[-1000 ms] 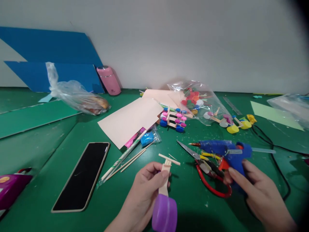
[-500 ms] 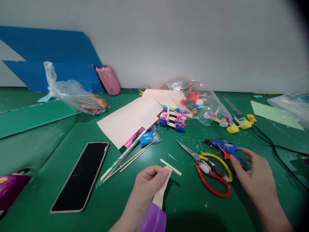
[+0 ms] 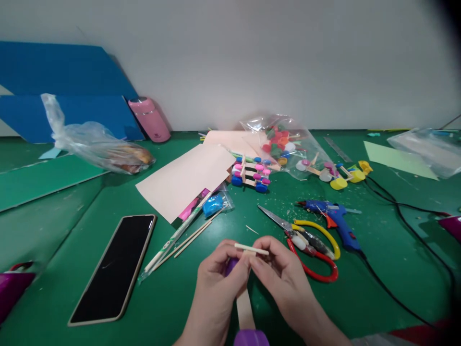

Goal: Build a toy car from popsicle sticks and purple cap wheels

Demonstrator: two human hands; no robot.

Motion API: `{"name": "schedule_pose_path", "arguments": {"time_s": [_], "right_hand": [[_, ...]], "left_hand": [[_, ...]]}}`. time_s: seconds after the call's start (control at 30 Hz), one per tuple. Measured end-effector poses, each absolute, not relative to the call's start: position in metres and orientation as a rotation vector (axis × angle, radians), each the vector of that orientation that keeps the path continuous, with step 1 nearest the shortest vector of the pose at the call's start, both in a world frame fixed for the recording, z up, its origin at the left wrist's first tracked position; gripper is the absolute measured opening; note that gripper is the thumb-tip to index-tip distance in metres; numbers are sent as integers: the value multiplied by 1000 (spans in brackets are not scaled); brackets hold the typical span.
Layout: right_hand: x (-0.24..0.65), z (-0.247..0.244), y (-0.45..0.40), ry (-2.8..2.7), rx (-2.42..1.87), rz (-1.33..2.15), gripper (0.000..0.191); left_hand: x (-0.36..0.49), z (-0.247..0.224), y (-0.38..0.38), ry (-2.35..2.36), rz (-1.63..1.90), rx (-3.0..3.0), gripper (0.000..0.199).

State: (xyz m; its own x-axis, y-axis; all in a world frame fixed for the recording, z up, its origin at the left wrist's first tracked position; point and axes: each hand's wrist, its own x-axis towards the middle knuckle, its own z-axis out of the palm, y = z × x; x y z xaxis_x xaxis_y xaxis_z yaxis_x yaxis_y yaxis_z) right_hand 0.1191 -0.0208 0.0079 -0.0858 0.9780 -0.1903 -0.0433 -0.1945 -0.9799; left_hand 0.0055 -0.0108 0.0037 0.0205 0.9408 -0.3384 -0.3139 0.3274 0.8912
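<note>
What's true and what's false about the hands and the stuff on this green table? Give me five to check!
1. The left hand and right hand meet at one end of a wooden strip. True.
2. The right hand is holding the blue glue gun. False: the glue gun lies on the table.
3. A thin stick sits crosswise at the wooden strip's end. True.
4. The phone has a bright white screen. False: the phone's screen is dark.
5. The pink bottle is in front of the hands, close to the person. False: the pink bottle is at the back, near the wall.
</note>
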Motion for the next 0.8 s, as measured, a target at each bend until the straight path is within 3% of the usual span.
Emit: {"name": "schedule_pose_path", "arguments": {"time_s": [0.8], "right_hand": [[115, -3, -24, -1231, -1304, 1196, 13]], "left_hand": [[3, 7, -12, 1104, 1098, 694, 18]]}}
